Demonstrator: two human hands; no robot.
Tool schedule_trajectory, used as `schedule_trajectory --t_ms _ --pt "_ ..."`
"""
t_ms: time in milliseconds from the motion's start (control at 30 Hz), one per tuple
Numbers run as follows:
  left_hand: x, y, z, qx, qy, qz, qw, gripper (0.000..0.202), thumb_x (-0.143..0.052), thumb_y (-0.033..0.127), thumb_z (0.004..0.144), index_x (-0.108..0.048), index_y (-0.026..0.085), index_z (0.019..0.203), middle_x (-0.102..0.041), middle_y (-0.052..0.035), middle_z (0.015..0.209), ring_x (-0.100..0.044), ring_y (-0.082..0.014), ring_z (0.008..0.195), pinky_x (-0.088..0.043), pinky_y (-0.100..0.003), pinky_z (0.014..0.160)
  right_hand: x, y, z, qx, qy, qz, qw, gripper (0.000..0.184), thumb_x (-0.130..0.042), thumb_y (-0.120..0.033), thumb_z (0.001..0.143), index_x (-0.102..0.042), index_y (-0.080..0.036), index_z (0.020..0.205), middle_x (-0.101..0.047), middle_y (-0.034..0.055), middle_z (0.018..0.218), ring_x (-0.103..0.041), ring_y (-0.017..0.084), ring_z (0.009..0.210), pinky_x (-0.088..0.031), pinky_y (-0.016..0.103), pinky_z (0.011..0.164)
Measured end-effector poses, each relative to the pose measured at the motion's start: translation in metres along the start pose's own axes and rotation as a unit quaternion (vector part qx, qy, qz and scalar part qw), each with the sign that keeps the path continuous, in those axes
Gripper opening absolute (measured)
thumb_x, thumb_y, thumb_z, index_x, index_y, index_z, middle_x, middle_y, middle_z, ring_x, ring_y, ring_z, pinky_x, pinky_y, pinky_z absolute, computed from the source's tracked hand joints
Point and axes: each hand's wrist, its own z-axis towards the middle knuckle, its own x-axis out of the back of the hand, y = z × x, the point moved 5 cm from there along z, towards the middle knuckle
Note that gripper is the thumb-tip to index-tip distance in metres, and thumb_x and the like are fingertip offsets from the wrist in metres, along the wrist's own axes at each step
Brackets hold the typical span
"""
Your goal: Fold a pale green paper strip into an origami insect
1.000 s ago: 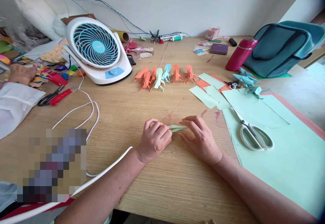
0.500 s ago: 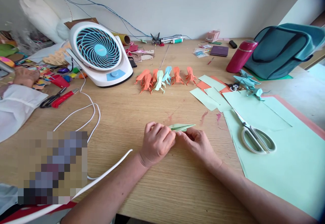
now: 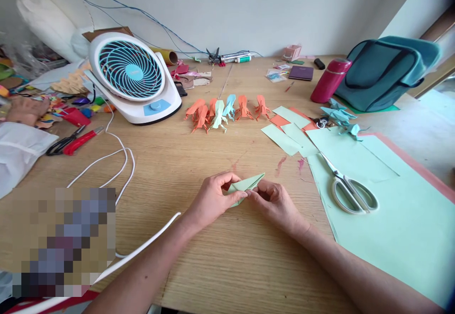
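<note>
A folded piece of light green paper is held between both hands above the wooden table, its pointed end toward the upper right. My left hand pinches its left part, thumb on the near side. My right hand grips its lower right edge between thumb and fingers. Beyond the hands stands a group of folded paper figures, several orange ones, a pale green one and a light blue one.
To the right, scissors lie on green paper sheets, with cut paper strips nearby. Blue paper figures, a pink bottle and a teal bag stand behind. At left are a fan, a cutter and another person's hand.
My left hand has turned from knuckles-up to a thumb-side grip, showing more of the folded paper. The paper now tilts up to the right. The whole view has shifted slightly.
</note>
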Motion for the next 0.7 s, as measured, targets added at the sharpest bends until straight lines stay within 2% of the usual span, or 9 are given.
schedule_trajectory --t_ms 100,167,233,400,533,700 --pt "-0.003 -0.011 0.006 0.086 -0.073 -0.056 0.992 0.018 -0.074 0.033 0.078 -0.066 0.017 0.08 -0.059 0.0034 0.068 -0.049 -0.0106 0.061 -0.036 -0.022 0.055 0.002 0.0 0.001 0.005 -0.036 -0.015 0.999 0.036 -0.058 -0.036 0.089 -0.044 -0.019 0.061 -0.037 -0.0041 0.061 -0.033 0.01 0.059 -0.026 0.025 0.054" --pt "-0.006 -0.014 0.01 0.1 -0.115 -0.077 0.985 0.019 -0.075 0.033 0.076 -0.066 0.016 0.082 -0.058 0.0035 0.069 -0.048 -0.0104 0.061 -0.034 -0.022 0.055 0.003 0.002 0.003 -0.01 -0.065 -0.001 0.998 0.034 -0.058 -0.037 0.09 -0.048 -0.018 0.064 -0.04 -0.0038 0.063 -0.035 0.011 0.06 -0.028 0.025 0.055" --pt "-0.009 -0.015 0.013 0.093 -0.132 -0.088 0.983 0.02 -0.074 0.034 0.077 -0.065 0.016 0.08 -0.056 0.0034 0.069 -0.047 -0.0106 0.063 -0.034 -0.022 0.056 0.005 0.005 0.005 -0.03 -0.073 0.033 0.996 0.03 -0.06 -0.039 0.09 -0.053 -0.018 0.069 -0.047 -0.0028 0.066 -0.041 0.011 0.062 -0.032 0.025 0.057" --pt "-0.018 -0.014 0.013 0.078 -0.111 -0.114 0.984 0.026 -0.071 0.04 0.08 -0.061 0.016 0.077 -0.051 0.0038 0.069 -0.046 -0.0105 0.063 -0.034 -0.021 0.057 0.007 0.013 0.01 -0.049 -0.045 0.141 0.988 0.027 -0.069 -0.042 0.083 -0.057 -0.018 0.078 -0.057 -0.0014 0.07 -0.05 0.013 0.064 -0.039 0.025 0.059" --pt "-0.021 -0.013 0.009 0.084 -0.081 -0.121 0.986 0.026 -0.071 0.036 0.078 -0.056 0.016 0.071 -0.05 0.004 0.067 -0.044 -0.0097 0.061 -0.033 -0.021 0.056 0.005 0.014 0.009 -0.055 -0.034 0.163 0.984 0.029 -0.075 -0.04 0.078 -0.058 -0.018 0.072 -0.062 0.0003 0.069 -0.053 0.013 0.064 -0.041 0.025 0.06" --pt "-0.02 -0.011 0.006 0.09 -0.075 -0.126 0.985 0.031 -0.071 0.037 0.078 -0.051 0.017 0.066 -0.043 0.0052 0.063 -0.039 -0.0084 0.057 -0.03 -0.02 0.052 0.006 0.01 0.008 -0.055 -0.047 0.176 0.982 0.033 -0.078 -0.044 0.076 -0.062 -0.017 0.069 -0.064 0.0009 0.07 -0.054 0.013 0.065 -0.042 0.025 0.061"
